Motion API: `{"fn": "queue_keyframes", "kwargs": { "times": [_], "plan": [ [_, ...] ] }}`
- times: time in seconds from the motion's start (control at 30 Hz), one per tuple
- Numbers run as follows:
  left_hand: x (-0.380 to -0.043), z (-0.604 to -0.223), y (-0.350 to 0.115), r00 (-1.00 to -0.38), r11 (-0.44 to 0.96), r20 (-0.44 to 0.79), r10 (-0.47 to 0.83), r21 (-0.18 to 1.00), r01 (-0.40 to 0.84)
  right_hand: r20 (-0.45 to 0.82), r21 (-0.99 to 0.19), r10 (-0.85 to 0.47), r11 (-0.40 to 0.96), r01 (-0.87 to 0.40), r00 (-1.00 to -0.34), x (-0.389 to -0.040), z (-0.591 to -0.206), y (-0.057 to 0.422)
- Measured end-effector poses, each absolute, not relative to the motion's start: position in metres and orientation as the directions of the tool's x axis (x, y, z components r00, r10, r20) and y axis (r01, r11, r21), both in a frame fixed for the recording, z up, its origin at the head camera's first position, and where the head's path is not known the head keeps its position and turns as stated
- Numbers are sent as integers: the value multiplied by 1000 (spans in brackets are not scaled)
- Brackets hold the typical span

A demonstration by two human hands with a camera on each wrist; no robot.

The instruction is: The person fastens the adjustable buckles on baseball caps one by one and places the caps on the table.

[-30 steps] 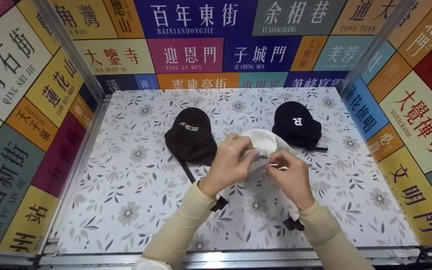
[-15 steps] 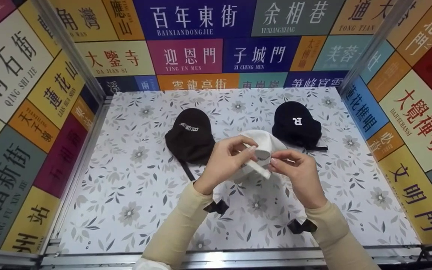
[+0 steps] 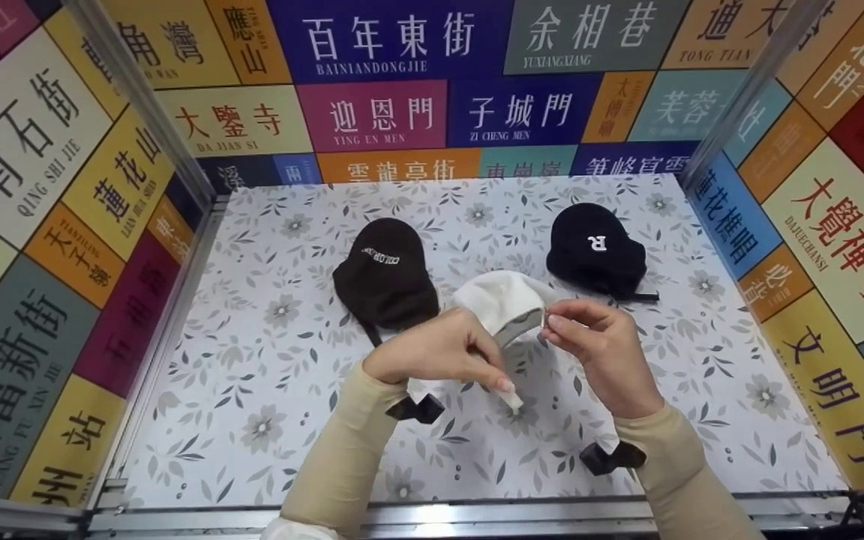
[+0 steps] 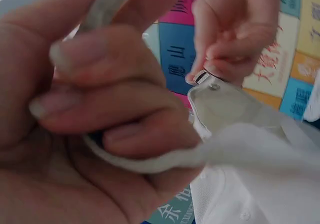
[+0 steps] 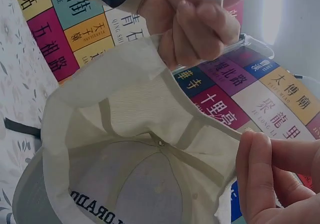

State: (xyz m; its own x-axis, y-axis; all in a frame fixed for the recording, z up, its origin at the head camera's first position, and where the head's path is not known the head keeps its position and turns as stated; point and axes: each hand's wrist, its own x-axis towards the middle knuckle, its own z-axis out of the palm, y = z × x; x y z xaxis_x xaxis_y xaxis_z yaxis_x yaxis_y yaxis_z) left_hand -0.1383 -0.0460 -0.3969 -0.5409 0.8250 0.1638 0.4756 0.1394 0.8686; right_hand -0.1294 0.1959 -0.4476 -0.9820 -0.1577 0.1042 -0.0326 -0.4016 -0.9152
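Note:
A white baseball cap (image 3: pixel 505 294) is between the two hands, its opening towards the person. My left hand (image 3: pixel 447 351) pinches the cap's white strap (image 3: pixel 513 403) near its end. In the left wrist view the strap (image 4: pixel 150 163) runs across the curled fingers and on to the cap. My right hand (image 3: pixel 601 349) pinches the cap's edge between thumb and fingers. Beside those fingertips a small metal buckle (image 4: pixel 202 77) shows in the left wrist view. The right wrist view looks into the cap's pale lining (image 5: pixel 140 109), where dark mirrored lettering shows through.
A dark brown cap (image 3: pixel 383 270) lies on the left with its strap trailing forward. A black cap (image 3: pixel 593 247) marked with a white R lies at the right back. Both rest on a flower-patterned tabletop (image 3: pixel 252 375) enclosed by sign-covered walls (image 3: pixel 402 37).
The left hand has turned over and moved down towards the person, drawing the strap end away from the cap. The right hand keeps its pinch, shifted slightly right. The cap has tilted.

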Motion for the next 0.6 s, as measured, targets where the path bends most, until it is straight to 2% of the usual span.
{"fn": "queue_keyframes", "kwargs": {
  "times": [0.07, 0.23, 0.3, 0.47, 0.6],
  "plan": [
    [-136, -391, -46, -578, 117, 164, 799, 901, 418, 100, -906, -169, -424, -20, -981, -128, -447, 196],
    [-131, -387, -36, -780, 109, 185, 598, 945, 307, 94, -905, -190, -426, -4, -977, -125, -446, 193],
    [-131, -389, -31, -836, 106, 207, 509, 948, 299, 98, -910, -187, -415, -12, -977, -124, -445, 191],
    [-129, -391, -23, -881, 104, 295, 369, 929, 355, 132, -919, -156, -389, -62, -979, -120, -444, 187],
    [-127, -392, -20, -885, 102, 311, 346, 925, 365, 174, -924, -122, -363, -119, -977, -118, -443, 184]
  ]
}}
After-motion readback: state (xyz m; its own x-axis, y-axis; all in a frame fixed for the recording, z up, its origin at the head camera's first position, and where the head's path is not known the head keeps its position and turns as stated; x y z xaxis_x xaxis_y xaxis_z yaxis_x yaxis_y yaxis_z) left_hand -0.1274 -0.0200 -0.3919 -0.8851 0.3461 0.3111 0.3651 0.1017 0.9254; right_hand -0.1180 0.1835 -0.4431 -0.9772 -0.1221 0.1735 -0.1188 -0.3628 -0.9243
